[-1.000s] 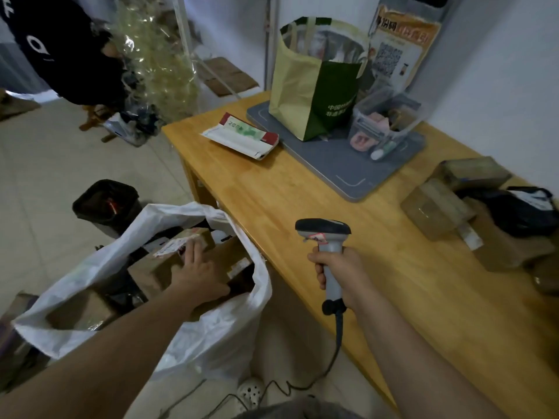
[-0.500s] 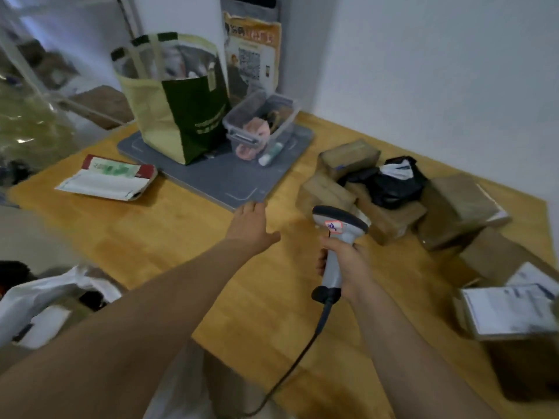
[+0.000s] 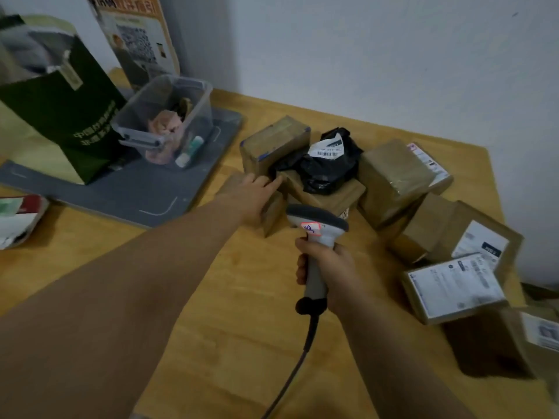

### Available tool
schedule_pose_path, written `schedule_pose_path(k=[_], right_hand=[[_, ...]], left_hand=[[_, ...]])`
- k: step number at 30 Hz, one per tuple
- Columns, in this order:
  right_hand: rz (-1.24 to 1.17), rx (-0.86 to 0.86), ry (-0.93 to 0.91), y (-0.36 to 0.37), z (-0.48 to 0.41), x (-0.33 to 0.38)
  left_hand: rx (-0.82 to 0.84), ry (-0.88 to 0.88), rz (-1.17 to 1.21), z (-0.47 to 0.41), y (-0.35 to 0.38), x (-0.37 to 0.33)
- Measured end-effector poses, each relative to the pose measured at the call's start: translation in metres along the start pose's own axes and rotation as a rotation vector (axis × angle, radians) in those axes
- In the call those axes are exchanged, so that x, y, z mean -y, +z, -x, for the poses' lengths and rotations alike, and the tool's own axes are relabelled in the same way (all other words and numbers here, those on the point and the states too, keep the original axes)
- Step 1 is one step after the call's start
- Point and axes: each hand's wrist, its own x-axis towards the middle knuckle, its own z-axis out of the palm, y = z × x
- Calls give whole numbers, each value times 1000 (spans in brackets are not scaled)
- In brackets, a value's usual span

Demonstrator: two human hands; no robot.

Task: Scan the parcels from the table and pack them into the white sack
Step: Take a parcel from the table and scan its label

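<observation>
Nearest us, our right hand [image 3: 329,267] is wrapped round the grip of the grey corded handheld barcode scanner [image 3: 316,217]. Just beyond, our left hand [image 3: 252,195] lies with fingers stretched flat on a small brown cardboard parcel [image 3: 272,214], which we judge not yet lifted. On the light wooden table [image 3: 211,328] we count nine parcels [image 3: 396,176] left to scan: eight in brown cardboard, one a black plastic mailer bag [image 3: 326,167]. The white sack is out of view, so we cannot tell how much is packed
</observation>
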Motion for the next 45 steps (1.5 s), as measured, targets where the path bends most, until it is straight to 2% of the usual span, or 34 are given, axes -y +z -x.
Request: schedule_pose_path(k=[3,5,7,10,13,15,17,20,25,28,31,34,39,45], right_hand=[[29,-9,-3,0,0,-5],[29,-1,-5,1,0,-10],[30,14,4,4,2,-16],[41,36,19,12,9,-23],[69,57,18,19,16,-28],[90,69,20,21,21,-30],[105,78,22,24,25,-32],[126,89,22,28,30,-36],[162,70,24,34,38,-39],[186,66,5,31,41,-38],[225,77,-7,27,46,-35],[257,106,-22,31,52,-34],[380,195,-52,51,65,-36],[443,224,-110,74,81,-42]], left_hand=[[-57,12,-79,39,10,5],[-93,-17,32,72,21,10],[-127,-109,231,100,30,13],[-190,-355,399,124,52,11],[-83,-547,576,129,69,11],[14,-522,641,128,73,18],[39,-480,700,129,72,30],[1,-496,727,126,67,40],[14,-757,600,105,53,9],[25,-696,522,104,55,6],[41,-433,461,125,66,22],[63,-297,685,157,79,44],[-112,-376,826,187,89,51],[100,-462,749,194,87,25]])
